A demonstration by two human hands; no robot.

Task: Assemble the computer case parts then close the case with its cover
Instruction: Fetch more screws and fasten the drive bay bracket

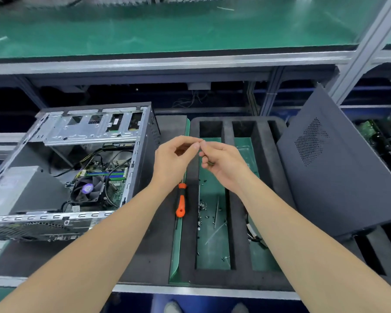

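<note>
The open computer case (145,154) lies on its side at the left, with its fan, motherboard and cables exposed. Its dark grey cover (339,177) with a vent grille leans upright at the right. My left hand (174,161) and my right hand (224,166) meet fingertip to fingertip above the foam tray. The left thumb and forefinger pinch a tiny screw that barely shows. My right hand curls around a few small dark screws. Below my left hand an orange-handled screwdriver (181,204) lies on the foam.
A black foam tray (189,245) with long slots sits between case and cover. Loose screws (203,213) and thin metal strips lie in its middle slot, and cables (254,236) in the right slot. A green shelf (190,30) overhangs the bench at the back.
</note>
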